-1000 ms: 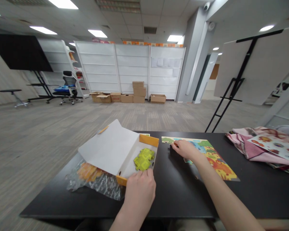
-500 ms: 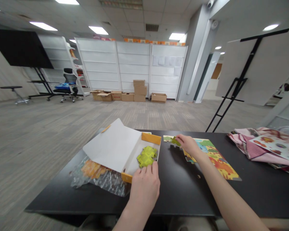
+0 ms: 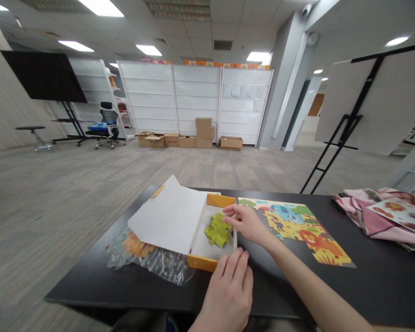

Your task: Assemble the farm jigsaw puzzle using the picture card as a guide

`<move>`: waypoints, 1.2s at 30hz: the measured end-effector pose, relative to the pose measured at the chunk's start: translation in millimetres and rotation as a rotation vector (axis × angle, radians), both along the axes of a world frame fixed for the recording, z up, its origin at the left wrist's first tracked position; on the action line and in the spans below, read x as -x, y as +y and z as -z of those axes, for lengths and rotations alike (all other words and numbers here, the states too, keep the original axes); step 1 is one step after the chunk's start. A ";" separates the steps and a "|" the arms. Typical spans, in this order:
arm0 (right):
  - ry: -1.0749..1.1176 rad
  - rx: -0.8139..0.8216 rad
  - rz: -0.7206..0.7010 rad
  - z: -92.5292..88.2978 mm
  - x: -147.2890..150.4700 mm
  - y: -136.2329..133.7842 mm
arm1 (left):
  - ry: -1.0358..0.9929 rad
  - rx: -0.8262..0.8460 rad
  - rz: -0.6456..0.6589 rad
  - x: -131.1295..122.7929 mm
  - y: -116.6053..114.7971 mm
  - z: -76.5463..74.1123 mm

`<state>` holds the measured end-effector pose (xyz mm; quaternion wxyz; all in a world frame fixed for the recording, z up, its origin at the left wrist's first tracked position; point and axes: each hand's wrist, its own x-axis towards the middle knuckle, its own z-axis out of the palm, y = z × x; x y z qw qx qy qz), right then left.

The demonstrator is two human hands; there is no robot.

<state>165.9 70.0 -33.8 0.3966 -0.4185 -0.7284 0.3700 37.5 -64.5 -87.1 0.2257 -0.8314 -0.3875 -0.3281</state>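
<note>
An open orange box (image 3: 202, 263) with a raised white flap (image 3: 169, 220) lies on the black table (image 3: 383, 286). Inside it sits a small pile of green puzzle pieces (image 3: 216, 230). My right hand (image 3: 246, 224) reaches over the box's right rim, its fingertips pinched on a green piece at the edge of the pile. My left hand (image 3: 230, 291) lies flat on the table at the box's near right corner, fingers stretched out and holding nothing. A partly built colourful animal puzzle (image 3: 299, 227) lies to the right of the box.
A crumpled clear plastic bag (image 3: 148, 259) with orange pieces lies left of the box, near the table's left edge. Pink patterned cloth (image 3: 376, 216) is heaped at the far right. A black easel (image 3: 349, 127) stands behind the table. Cardboard boxes (image 3: 203, 133) and an office chair (image 3: 105, 127) are across the floor.
My right hand lifted a green piece off the puzzle's far left corner and moved left over the box. My left hand slid from the box's rim onto the table.
</note>
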 end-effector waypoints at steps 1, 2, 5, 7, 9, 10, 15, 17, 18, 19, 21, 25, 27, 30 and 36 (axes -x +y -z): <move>-0.033 -0.050 0.029 0.1 -3.4 3.0 | 0.002 -0.001 0.008 0.1 -0.5 1.1; -0.055 -0.103 0.082 0.3 -9.6 8.3 | 0.003 0.004 0.010 0.3 -0.8 1.5; -0.106 -0.258 0.327 7.3 -38.1 33.6 | -0.003 0.025 0.003 1.0 -1.4 0.5; -0.217 -0.338 0.430 19.6 -57.4 52.7 | -0.007 0.037 -0.002 0.7 -1.7 -1.3; -0.400 -0.392 0.431 35.7 -71.4 68.2 | -0.008 0.056 -0.007 -0.1 -2.1 -3.3; -0.496 -0.409 0.411 43.7 -75.8 74.0 | -0.009 0.064 -0.010 -0.5 -2.2 -4.3; -0.858 -0.330 0.333 59.5 -79.5 87.1 | -0.015 0.082 0.004 0.3 -1.8 -7.9; -0.953 -0.295 0.312 53.8 -77.7 87.9 | -0.028 0.093 0.020 1.7 -1.0 -7.9; -0.993 -0.293 0.306 50.1 -76.7 87.6 | -0.037 0.100 0.028 2.3 -0.4 -7.6; -1.029 -0.303 0.301 46.4 -75.8 86.8 | -0.046 0.106 0.035 2.8 0.4 -7.1; -1.093 -0.334 0.295 41.1 -73.9 84.2 | -0.060 0.110 0.048 3.3 2.4 -6.1; -1.136 -0.343 0.323 38.3 -68.7 78.7 | -0.046 0.109 0.054 3.1 4.8 -5.4; -1.115 -0.326 0.380 38.5 -65.3 77.3 | -0.032 0.108 0.052 2.9 4.2 -6.1; -1.084 -0.312 0.498 39.1 -61.3 77.1 | -0.021 0.104 0.047 2.6 2.0 -7.5; -0.829 -0.257 0.691 42.1 -72.6 81.6 | -0.023 0.124 0.041 0.8 2.2 -6.1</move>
